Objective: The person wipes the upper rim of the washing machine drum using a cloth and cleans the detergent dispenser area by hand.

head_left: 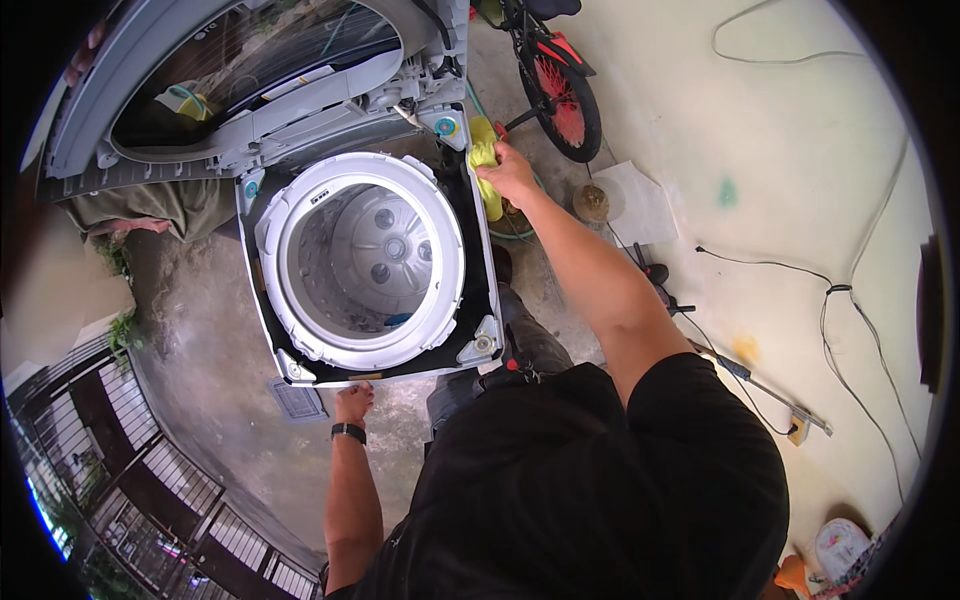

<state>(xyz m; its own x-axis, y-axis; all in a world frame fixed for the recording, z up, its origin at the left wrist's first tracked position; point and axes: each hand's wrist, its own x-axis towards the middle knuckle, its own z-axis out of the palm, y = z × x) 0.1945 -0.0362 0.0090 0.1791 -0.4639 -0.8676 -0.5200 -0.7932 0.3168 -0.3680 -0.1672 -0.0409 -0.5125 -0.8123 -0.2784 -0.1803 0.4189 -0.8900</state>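
Note:
A top-loading washing machine (262, 300) stands before me with its lid assembly (75, 140) tipped up and back. Inside the opened cabinet sits a pale tub ring (285, 330) around the metal drum (345, 285). At the cabinet's right side, my right hand (510, 175) is closed on a yellow cloth (484, 150), which lies against the outer edge near the back corner. My left hand (353, 402), with a dark band on its wrist, is at the front edge, its fingers curled against the rim. Part of those fingers is hidden.
Another person's fingers (88, 45) touch the raised lid at far left. A bicycle wheel (565, 100) stands behind on the right, beside a pale wall with hanging cables (835, 288). A metal lance (765, 388) leans low on the right. A floor drain grate (297, 400) lies front left.

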